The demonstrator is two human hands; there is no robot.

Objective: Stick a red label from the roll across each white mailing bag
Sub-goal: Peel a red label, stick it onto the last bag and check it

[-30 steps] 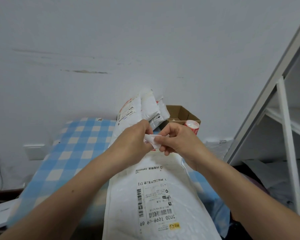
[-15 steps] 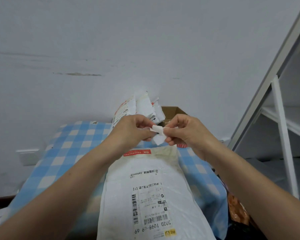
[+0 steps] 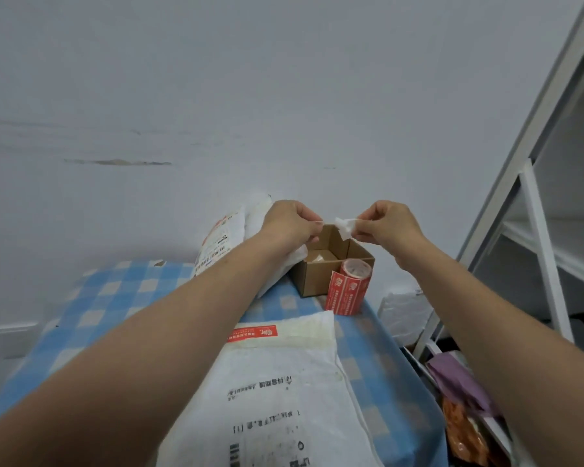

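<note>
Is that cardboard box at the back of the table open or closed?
Open. The cardboard box has its flaps standing up, and its inside bottom shows from above. Whether anything lies inside, I cannot tell.

The cardboard box (image 3: 331, 264) is matt brown. Against its front, the roll of red labels (image 3: 348, 288) has a slight gloss. Nearer than the box, the white mailing bag (image 3: 277, 382) is crinkled plastic film with a dull sheen, lying on soft checked cloth (image 3: 108, 298). Above the box, the white scrap (image 3: 346, 227) looks papery and creased.
</note>
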